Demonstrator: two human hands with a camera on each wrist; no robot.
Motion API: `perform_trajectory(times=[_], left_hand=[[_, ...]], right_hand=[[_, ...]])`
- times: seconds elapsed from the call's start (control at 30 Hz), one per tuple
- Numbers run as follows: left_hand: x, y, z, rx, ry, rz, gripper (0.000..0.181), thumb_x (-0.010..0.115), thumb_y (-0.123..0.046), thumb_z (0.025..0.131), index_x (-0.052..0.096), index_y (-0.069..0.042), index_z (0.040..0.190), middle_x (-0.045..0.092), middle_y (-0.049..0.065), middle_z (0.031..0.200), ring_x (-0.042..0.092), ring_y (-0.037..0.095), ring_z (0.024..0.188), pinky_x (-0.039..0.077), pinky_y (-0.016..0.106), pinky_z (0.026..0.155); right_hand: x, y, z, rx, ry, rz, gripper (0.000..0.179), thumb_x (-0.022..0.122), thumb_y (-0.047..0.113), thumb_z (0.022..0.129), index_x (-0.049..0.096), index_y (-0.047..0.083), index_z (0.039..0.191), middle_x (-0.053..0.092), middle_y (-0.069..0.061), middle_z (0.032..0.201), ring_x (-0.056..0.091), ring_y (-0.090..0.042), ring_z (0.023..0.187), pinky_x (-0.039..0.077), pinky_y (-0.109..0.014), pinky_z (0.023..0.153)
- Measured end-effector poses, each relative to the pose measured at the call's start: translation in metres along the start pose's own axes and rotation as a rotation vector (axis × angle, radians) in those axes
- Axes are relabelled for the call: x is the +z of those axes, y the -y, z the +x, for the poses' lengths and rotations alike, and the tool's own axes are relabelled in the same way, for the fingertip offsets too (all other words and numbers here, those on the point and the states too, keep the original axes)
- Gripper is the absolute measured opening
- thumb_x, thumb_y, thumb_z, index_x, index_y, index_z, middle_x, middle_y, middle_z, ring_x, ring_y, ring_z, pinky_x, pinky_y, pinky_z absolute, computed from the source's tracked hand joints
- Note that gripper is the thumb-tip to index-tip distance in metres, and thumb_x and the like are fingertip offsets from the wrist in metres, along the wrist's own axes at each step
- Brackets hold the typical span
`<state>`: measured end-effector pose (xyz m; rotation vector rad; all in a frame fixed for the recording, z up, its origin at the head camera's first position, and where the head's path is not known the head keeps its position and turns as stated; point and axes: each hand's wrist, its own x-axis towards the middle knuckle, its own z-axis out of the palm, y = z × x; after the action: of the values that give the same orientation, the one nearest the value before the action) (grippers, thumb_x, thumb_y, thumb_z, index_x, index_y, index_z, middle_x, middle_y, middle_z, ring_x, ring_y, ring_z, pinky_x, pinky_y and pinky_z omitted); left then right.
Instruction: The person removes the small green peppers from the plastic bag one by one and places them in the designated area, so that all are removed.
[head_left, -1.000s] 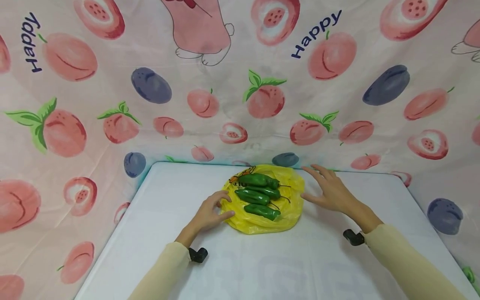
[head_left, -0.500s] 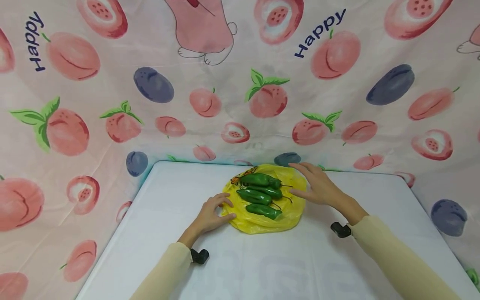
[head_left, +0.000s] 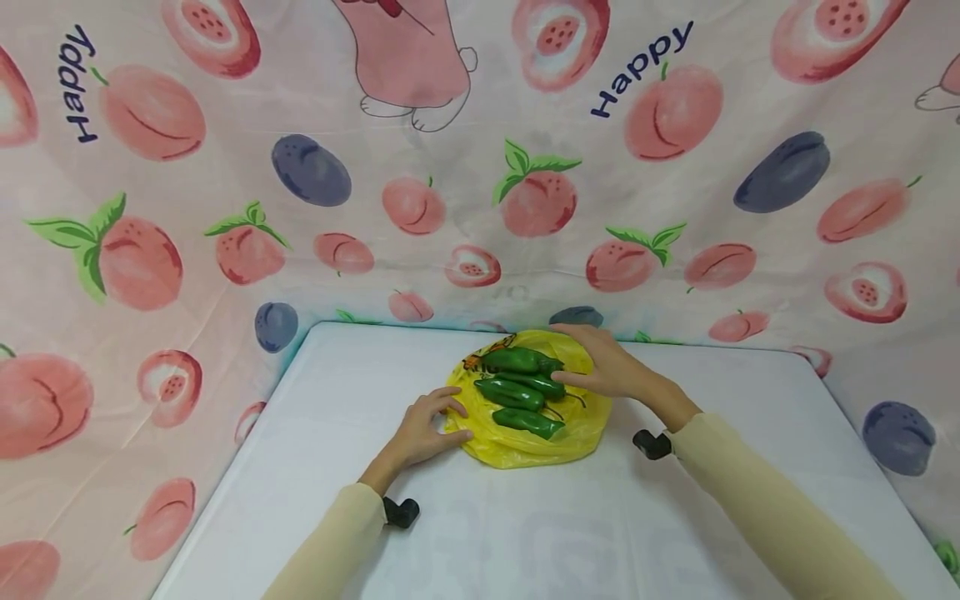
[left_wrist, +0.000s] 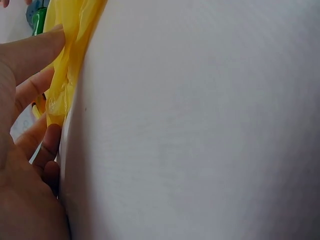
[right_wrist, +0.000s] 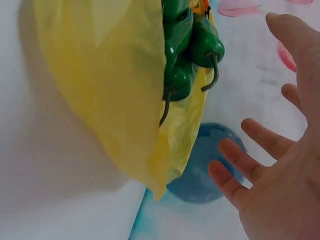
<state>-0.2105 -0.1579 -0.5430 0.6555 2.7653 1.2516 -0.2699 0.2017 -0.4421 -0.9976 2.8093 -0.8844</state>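
Several green peppers (head_left: 517, 392) with dark stems lie side by side in an opened-out yellow plastic bag (head_left: 517, 454) on the white table. At the bag's left edge rests my left hand (head_left: 420, 429), thumb and fingers apart; in the left wrist view the thumb (left_wrist: 37, 52) touches the yellow plastic. My right hand (head_left: 603, 362) hovers over the bag's right side by the stem ends, its fingers spread and holding nothing. In the right wrist view its fingers (right_wrist: 270, 140) stand apart from the peppers (right_wrist: 207, 45).
The white table (head_left: 360, 358) extends around the bag on all sides. Behind it hangs a pink cloth (head_left: 450, 167) printed with peaches and plums. Black wrist cameras (head_left: 401, 512) sit below both hands. A small green object (head_left: 947, 557) shows at the right edge.
My right hand has moved left, from beside the bag to over its right side near the peppers. The left hand stays at the bag's left edge. The peppers have not moved.
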Motion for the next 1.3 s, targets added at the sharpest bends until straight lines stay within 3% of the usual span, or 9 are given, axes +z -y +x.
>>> perform_trajectory(times=[0.2, 0.4, 0.67, 1.3], left_hand=[[0.0, 0.001, 0.0, -0.015, 0.025, -0.006, 0.025, 0.083, -0.038, 0.086, 0.071, -0.028, 0.106, 0.051, 0.005, 0.154, 0.047, 0.031, 0.137, 0.024, 0.064, 0.114], [-0.002, 0.002, 0.0, -0.017, 0.029, 0.001, 0.026, 0.083, -0.038, 0.086, 0.072, -0.027, 0.106, 0.05, 0.005, 0.154, 0.05, 0.031, 0.133, 0.026, 0.064, 0.113], [-0.006, 0.004, -0.001, -0.01, 0.03, 0.016, 0.027, 0.084, -0.039, 0.085, 0.071, -0.028, 0.106, 0.051, 0.005, 0.153, 0.044, 0.034, 0.141, 0.022, 0.066, 0.115], [-0.004, -0.001, -0.001, -0.03, 0.039, -0.002, 0.027, 0.085, -0.038, 0.085, 0.071, -0.027, 0.106, 0.05, 0.005, 0.154, 0.044, 0.036, 0.139, 0.025, 0.064, 0.114]], right_hand=[[0.008, 0.003, 0.015, 0.022, 0.055, 0.017, 0.076, 0.076, 0.039, 0.093, 0.042, 0.012, 0.156, 0.047, -0.02, 0.153, 0.043, -0.042, 0.139, 0.028, -0.07, 0.112], [0.01, 0.011, 0.034, 0.045, 0.131, 0.013, 0.074, 0.076, 0.041, 0.093, 0.045, 0.015, 0.154, 0.055, -0.021, 0.144, 0.05, -0.042, 0.132, 0.037, -0.066, 0.107], [0.016, 0.015, 0.059, 0.051, 0.211, 0.04, 0.073, 0.076, 0.041, 0.093, 0.045, 0.015, 0.154, 0.055, -0.018, 0.146, 0.054, -0.039, 0.13, 0.044, -0.06, 0.105], [0.033, 0.015, 0.085, 0.073, 0.272, 0.026, 0.057, 0.077, 0.027, 0.094, 0.056, 0.016, 0.145, 0.061, -0.014, 0.138, 0.057, -0.034, 0.127, 0.046, -0.054, 0.105]])
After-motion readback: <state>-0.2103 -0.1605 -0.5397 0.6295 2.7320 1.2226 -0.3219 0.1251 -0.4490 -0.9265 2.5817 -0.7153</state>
